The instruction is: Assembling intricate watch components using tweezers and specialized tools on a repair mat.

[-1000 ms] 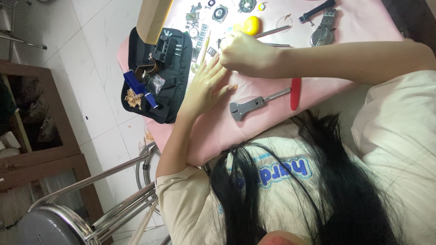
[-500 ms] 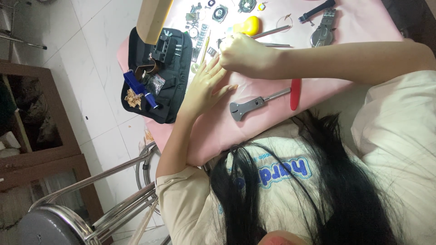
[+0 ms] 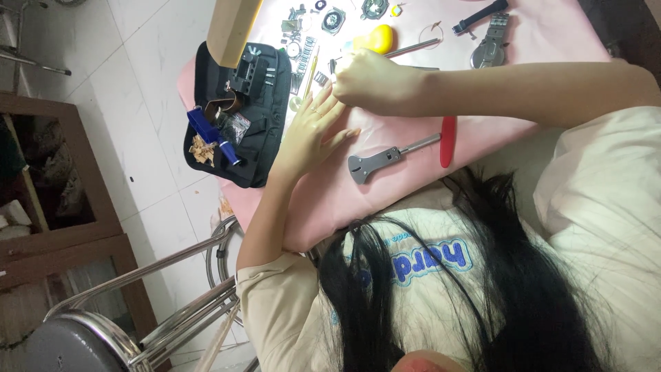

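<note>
Now the left hand (image 3: 313, 131) lies open on the pink table (image 3: 413, 172); right hand (image 3: 365, 79) fisted (contents hidden).

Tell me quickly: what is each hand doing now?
Left hand: open, fingers spread flat on the pink table cover.
Right hand: closed in a fist; what it holds cannot be told.

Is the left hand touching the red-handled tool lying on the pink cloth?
Apart. The head view shows the left hand resting flat on the pink cloth, with bare cloth plainly visible between its fingertips and the red-handled tool.
</note>
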